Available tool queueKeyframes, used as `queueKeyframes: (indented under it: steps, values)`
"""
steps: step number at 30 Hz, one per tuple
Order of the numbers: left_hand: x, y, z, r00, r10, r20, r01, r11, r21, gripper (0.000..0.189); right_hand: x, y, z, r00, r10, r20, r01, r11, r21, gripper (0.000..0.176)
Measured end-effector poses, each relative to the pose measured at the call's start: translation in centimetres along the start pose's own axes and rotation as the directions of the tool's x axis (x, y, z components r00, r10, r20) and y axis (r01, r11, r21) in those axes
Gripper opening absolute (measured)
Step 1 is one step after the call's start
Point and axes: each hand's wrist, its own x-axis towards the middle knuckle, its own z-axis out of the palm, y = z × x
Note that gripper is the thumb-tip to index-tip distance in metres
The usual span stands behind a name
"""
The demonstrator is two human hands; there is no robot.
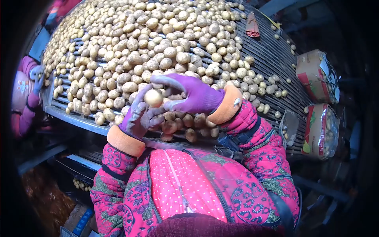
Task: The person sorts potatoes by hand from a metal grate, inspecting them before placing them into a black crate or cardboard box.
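Both of my hands wear purple gloves with greyish palms and fingers. A pale, round potato [153, 98] sits in my left hand [139, 114], with the fingers curled beside and under it. My right hand [193, 94] is just to its right, thumb and fingers spread apart and arched near the potato. I see nothing gripped in the right hand, though its palm side is partly hidden. Many loose potatoes [134, 59] cover the slatted table [264, 55] beyond my hands. More potatoes [190, 135] lie between my wrists, close to the near edge.
Two cartons [314, 75] [315, 132] of potatoes stand at the right. A rolled reddish-brown item [252, 27] lies on the slats at upper right. A grey scoop-like piece [290, 124] lies at the right edge. At left, another person's gloved hand [37, 75] is at the table's edge.
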Motion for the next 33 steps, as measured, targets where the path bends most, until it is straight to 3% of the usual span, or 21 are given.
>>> queueKeyframes:
  steps: [1, 3, 4, 6, 8, 11, 14, 15, 17, 19, 23, 26, 28, 29, 30, 32, 33]
  values:
    - [-0.3, 0.0, -0.5, 0.999, -0.031, -0.011, 0.031, 0.999, 0.030, 0.079, -0.5, 0.3, -0.4, 0.996, -0.047, -0.079, 0.042, 0.997, -0.063, 0.070]
    - [-1.6, -1.2, -3.6, 0.997, -0.024, -0.071, 0.024, 1.000, -0.002, 0.067, -2.7, 0.4, -2.8, 0.956, -0.001, -0.294, -0.031, 0.994, -0.103, 0.063]
    - [-2.7, -0.3, -0.8, 0.944, 0.066, -0.323, -0.046, 0.996, 0.070, 0.060, -4.7, 1.5, -3.7, 0.914, 0.022, -0.404, -0.070, 0.992, -0.105, 0.060]
    - [-4.4, 0.0, -4.9, 0.986, 0.001, -0.167, 0.003, 1.000, 0.023, 0.055, -9.4, 2.7, -4.9, 0.802, 0.245, -0.545, -0.244, 0.967, 0.075, 0.056]
    - [-5.7, -0.1, -6.2, 0.964, 0.003, -0.267, -0.019, 0.998, -0.058, 0.053, -14.0, 3.7, -4.6, 0.739, 0.319, -0.593, -0.334, 0.938, 0.088, 0.052]
    - [-6.7, -0.4, -8.2, 0.937, -0.021, -0.349, 0.013, 1.000, -0.025, 0.051, -19.0, 4.5, -2.4, 0.746, 0.298, -0.596, -0.520, 0.819, -0.242, 0.044]
    - [-6.9, -0.6, -8.9, 0.923, -0.036, -0.382, 0.045, 0.999, 0.014, 0.049, -20.2, 4.9, 0.7, 0.869, 0.182, -0.459, -0.442, 0.701, -0.560, 0.044]
    - [-6.9, -0.6, -8.9, 0.931, -0.038, -0.362, 0.050, 0.998, 0.023, 0.049, -19.9, 4.8, 1.5, 0.867, 0.180, -0.465, -0.445, 0.699, -0.559, 0.044]
    - [-6.8, -0.4, -8.4, 0.939, -0.037, -0.342, 0.052, 0.998, 0.034, 0.050, -18.3, 4.3, 2.9, 0.941, 0.127, -0.314, -0.329, 0.567, -0.755, 0.049]
    - [-6.9, -0.2, -7.5, 0.910, -0.058, -0.410, 0.076, 0.997, 0.027, 0.053, -16.3, 4.3, 3.5, 0.958, 0.090, -0.271, -0.274, 0.550, -0.789, 0.050]
    - [-6.8, -0.2, -7.7, 0.932, -0.048, -0.360, 0.031, 0.998, -0.052, 0.057, -12.5, 7.0, 3.7, 0.986, 0.112, -0.125, -0.160, 0.396, -0.904, 0.057]
    - [-7.1, -0.4, -8.3, 0.928, -0.003, -0.374, -0.022, 0.998, -0.062, 0.057, -11.6, 9.4, 0.8, 0.958, 0.147, -0.246, -0.284, 0.359, -0.889, 0.053]
    - [-7.5, -0.6, -8.7, 0.920, -0.025, -0.392, -0.011, 0.996, -0.089, 0.049, -11.5, 11.9, -1.4, 0.936, 0.128, -0.328, -0.350, 0.238, -0.906, 0.044]
    - [-7.6, -0.5, -8.2, 0.907, -0.024, -0.420, -0.040, 0.989, -0.143, 0.044, -10.9, 12.0, -2.7, 0.902, 0.174, -0.396, -0.429, 0.239, -0.871, 0.043]
    - [-7.6, -0.4, -7.8, 0.904, -0.014, -0.427, -0.055, 0.987, -0.148, 0.044, -10.9, 12.0, -4.1, 0.892, 0.176, -0.416, -0.434, 0.081, -0.897, 0.044]
    - [-7.7, -0.1, -7.2, 0.871, -0.014, -0.491, -0.086, 0.980, -0.181, 0.040, -9.5, 9.1, -4.4, 0.860, 0.215, -0.463, -0.487, 0.072, -0.870, 0.049]
    - [-7.6, -0.1, -7.0, 0.852, -0.023, -0.523, -0.100, 0.974, -0.206, 0.038, -8.8, 8.1, -4.0, 0.929, 0.021, -0.369, -0.367, 0.161, -0.916, 0.046]
